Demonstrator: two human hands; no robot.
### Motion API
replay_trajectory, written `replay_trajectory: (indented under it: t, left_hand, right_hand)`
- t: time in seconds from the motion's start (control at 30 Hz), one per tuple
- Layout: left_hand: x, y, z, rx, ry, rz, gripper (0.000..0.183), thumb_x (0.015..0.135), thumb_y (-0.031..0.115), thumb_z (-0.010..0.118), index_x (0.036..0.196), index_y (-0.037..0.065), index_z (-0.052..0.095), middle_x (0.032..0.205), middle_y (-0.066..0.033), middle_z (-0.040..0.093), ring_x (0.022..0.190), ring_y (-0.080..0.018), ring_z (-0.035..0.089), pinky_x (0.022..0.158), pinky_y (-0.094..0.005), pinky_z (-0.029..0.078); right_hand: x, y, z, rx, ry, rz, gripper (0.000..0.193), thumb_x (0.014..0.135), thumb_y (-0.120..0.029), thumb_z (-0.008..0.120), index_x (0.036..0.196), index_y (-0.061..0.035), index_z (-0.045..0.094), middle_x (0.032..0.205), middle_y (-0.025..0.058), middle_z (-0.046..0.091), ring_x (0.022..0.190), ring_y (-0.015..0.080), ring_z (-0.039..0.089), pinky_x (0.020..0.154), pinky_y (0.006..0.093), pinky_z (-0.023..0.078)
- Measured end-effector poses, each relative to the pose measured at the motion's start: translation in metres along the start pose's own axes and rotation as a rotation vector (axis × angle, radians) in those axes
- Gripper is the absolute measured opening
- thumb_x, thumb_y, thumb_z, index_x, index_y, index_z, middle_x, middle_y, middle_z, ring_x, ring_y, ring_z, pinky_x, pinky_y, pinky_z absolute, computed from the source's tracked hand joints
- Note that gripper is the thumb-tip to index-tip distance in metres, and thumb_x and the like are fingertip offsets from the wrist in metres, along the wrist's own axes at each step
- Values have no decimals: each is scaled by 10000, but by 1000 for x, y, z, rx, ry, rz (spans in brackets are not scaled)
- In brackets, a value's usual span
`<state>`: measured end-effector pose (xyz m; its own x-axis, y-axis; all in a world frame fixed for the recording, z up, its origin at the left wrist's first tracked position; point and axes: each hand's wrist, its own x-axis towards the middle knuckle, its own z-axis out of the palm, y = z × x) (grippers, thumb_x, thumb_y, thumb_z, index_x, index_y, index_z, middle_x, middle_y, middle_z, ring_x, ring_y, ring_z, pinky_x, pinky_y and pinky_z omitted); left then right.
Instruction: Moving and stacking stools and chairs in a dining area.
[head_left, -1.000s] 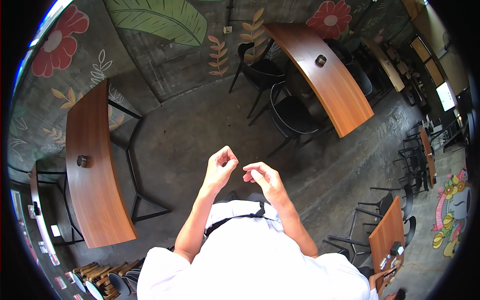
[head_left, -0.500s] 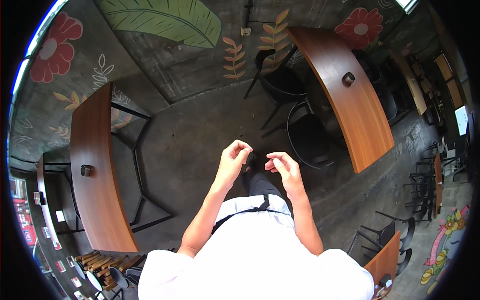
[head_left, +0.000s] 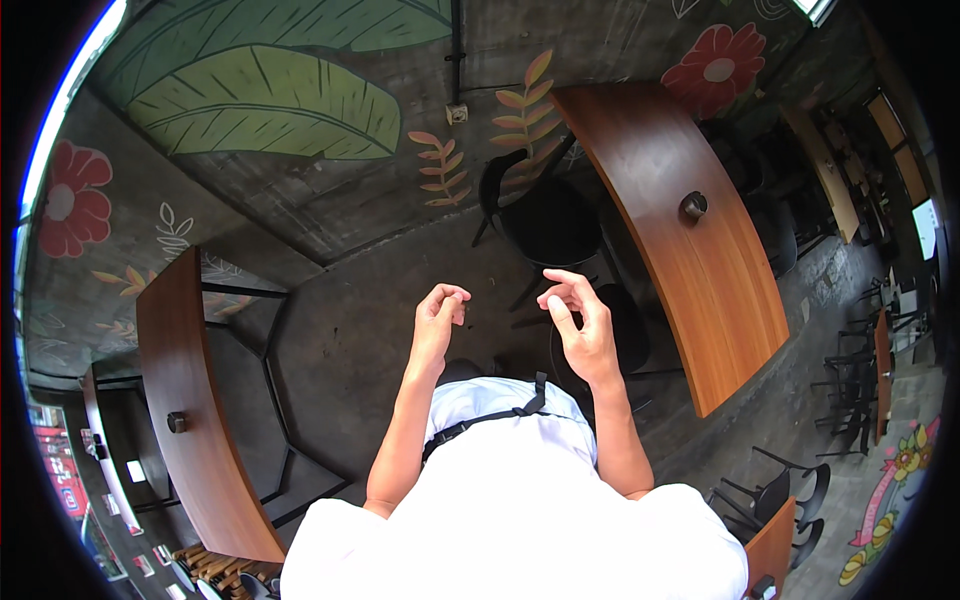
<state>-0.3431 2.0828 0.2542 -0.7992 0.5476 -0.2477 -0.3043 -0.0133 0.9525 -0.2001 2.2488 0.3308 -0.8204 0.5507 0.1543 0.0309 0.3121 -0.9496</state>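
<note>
My left hand [head_left: 435, 318] is raised in front of my waist with its fingers curled in loosely, and nothing shows in it. To its right I hold my right hand [head_left: 584, 325] at about the same height, thumb apart from the bent fingers and nothing in its grasp. A gap separates the two hands; neither touches any furniture. Beyond my right hand are a black chair [head_left: 550, 222] and a wooden table [head_left: 690, 255].
A dark round container [head_left: 693, 207] stands on the right table. Another wooden table [head_left: 185, 400] with a black frame is at the left, bearing a small dark container [head_left: 177, 422]. A painted wall [head_left: 300, 190] closes off the far side. More chairs [head_left: 770, 495] are at the lower right.
The room has shifted downward in view, and the right table and chairs now sit closer to my body. My hands have moved farther apart, and the right hand's fingers have spread a little.
</note>
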Motion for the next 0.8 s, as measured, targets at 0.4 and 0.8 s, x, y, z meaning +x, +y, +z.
replay_trajectory:
  t: [0.4, 0.8]
  left_hand:
    - [167, 31, 32, 140, -99, -21, 150, 951, 135, 517, 948, 28, 621, 696, 31, 505, 665, -64, 468, 641, -222, 371]
    - [469, -20, 98, 468, -251, 33, 237, 893, 134, 627, 1113, 47, 615, 1014, -68, 660, 947, -150, 623, 847, -285, 470]
  right_hand:
    - [102, 125, 5, -6, 6, 328, 353, 936, -147, 609, 1268, -44, 545, 888, 112, 664, 763, 189, 647, 706, 315, 529]
    - [197, 284, 15, -457, 296, 651, 338, 883, -153, 637, 1196, -37, 587, 1241, 202, 530, 1185, 366, 508, 1015, 432, 416]
